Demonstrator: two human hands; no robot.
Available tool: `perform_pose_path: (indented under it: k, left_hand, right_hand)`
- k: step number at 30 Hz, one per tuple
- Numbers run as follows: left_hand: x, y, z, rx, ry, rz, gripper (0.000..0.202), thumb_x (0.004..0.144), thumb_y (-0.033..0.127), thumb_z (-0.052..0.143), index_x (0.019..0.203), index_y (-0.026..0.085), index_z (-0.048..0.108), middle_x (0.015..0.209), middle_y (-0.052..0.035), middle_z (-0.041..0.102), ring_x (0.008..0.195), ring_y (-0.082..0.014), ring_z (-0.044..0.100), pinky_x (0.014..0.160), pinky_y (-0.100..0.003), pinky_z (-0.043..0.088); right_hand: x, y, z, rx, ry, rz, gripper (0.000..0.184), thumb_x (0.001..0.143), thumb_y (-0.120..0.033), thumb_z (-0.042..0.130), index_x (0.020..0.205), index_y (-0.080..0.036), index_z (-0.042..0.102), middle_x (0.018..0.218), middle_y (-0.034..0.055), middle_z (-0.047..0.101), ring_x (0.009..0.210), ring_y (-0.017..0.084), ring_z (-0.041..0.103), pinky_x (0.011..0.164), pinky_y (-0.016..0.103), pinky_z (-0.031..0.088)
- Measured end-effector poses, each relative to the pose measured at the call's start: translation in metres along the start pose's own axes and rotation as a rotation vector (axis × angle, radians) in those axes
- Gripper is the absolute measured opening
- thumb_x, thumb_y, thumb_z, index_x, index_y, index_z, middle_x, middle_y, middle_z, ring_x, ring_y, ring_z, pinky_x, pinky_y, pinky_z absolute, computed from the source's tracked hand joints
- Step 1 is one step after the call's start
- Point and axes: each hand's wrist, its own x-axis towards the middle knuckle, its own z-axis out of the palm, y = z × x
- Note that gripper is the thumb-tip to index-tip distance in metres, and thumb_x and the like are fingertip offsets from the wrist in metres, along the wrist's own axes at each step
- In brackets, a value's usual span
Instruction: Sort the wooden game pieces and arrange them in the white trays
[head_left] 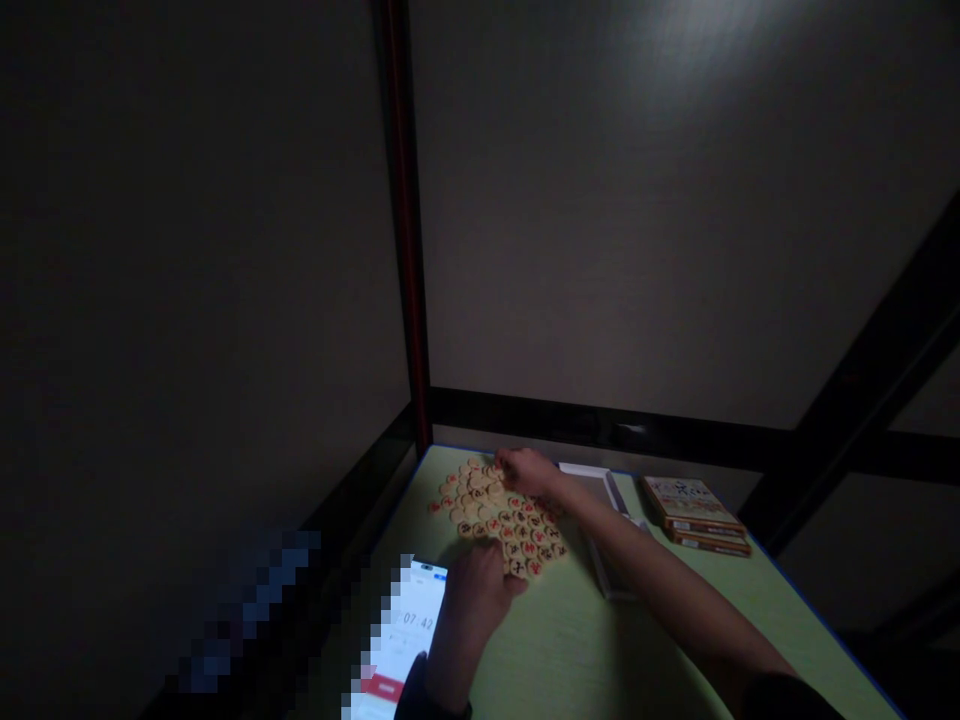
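I'm in a dim, plain room, likely a home: bare walls fill the upper frame, and my green desk at lower centre carries game pieces and boxes.

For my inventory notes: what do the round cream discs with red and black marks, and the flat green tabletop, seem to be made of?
The round cream discs: probably pale wood or plastic, matte; even tone, no shine, though dim light leaves it open. The flat green tabletop: perhaps felt or matte laminate; uniform colour, no reflections, thin blue edge.
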Motion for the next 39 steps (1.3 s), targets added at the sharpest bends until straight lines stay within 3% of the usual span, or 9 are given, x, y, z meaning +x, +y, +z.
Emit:
perform_pose_path:
  k: [9, 16, 21, 26, 31, 39]
  left_hand:
    - [0.001, -0.001, -0.001, -0.001, -0.011, 0.005, 0.034, 0.084, 0.041, 0.067, 0.106, 0.015, 0.066, 0.107, -0.0133, 0.072, 0.104, -0.0280, 0.066, 0.083, -0.034, 0.045]
    - [0.002, -0.002, 0.003, -0.003, 0.003, 0.009, 0.035, 0.083, 0.041, 0.069, 0.107, 0.016, 0.067, 0.109, -0.0134, 0.071, 0.105, -0.0275, 0.065, 0.084, -0.034, 0.045]
    - [0.003, -0.003, 0.003, 0.010, -0.005, 0.027, 0.037, 0.084, 0.043, 0.068, 0.108, 0.014, 0.067, 0.109, -0.0140, 0.071, 0.106, -0.0286, 0.065, 0.086, -0.035, 0.045]
    - [0.004, -0.003, 0.003, 0.008, -0.022, 0.010, 0.039, 0.084, 0.044, 0.067, 0.109, 0.015, 0.066, 0.111, -0.0138, 0.071, 0.107, -0.0282, 0.065, 0.085, -0.034, 0.045]
    - [0.003, -0.003, 0.003, 0.007, -0.018, 0.012, 0.039, 0.084, 0.043, 0.067, 0.111, 0.015, 0.066, 0.110, -0.0133, 0.071, 0.107, -0.0287, 0.065, 0.084, -0.033, 0.045]
    - [0.001, -0.001, 0.000, -0.010, -0.021, 0.018, 0.036, 0.084, 0.041, 0.066, 0.109, 0.015, 0.066, 0.111, -0.0124, 0.071, 0.107, -0.0272, 0.065, 0.084, -0.032, 0.045]
  right_hand:
    - [-0.002, 0.001, -0.004, -0.003, -0.048, -0.089, 0.029, 0.072, -0.015, 0.066, 0.100, -0.022, 0.065, 0.090, 0.0028, 0.074, 0.081, 0.019, 0.066, 0.061, 0.023, 0.034]
    - [-0.004, -0.002, -0.012, 0.013, -0.102, -0.160, 0.029, 0.067, -0.009, 0.067, 0.092, -0.024, 0.072, 0.086, -0.0010, 0.075, 0.080, 0.017, 0.066, 0.065, 0.022, 0.038]
    - [0.000, 0.019, -0.019, 0.032, -0.072, -0.049, 0.033, 0.070, -0.012, 0.067, 0.101, -0.022, 0.074, 0.089, 0.0023, 0.077, 0.080, 0.017, 0.068, 0.066, 0.022, 0.042]
    - [0.003, 0.036, -0.007, 0.039, -0.059, 0.068, 0.027, 0.070, -0.009, 0.063, 0.088, -0.020, 0.079, 0.087, 0.0044, 0.078, 0.080, 0.020, 0.071, 0.067, 0.022, 0.046]
    - [0.005, 0.040, 0.002, 0.079, -0.095, 0.073, 0.028, 0.064, -0.010, 0.070, 0.087, -0.023, 0.080, 0.079, -0.0005, 0.078, 0.076, 0.018, 0.071, 0.065, 0.020, 0.047]
    - [0.005, 0.039, -0.002, 0.067, -0.175, 0.034, 0.030, 0.067, -0.005, 0.064, 0.088, -0.020, 0.080, 0.084, 0.0018, 0.078, 0.082, 0.019, 0.072, 0.070, 0.021, 0.049]
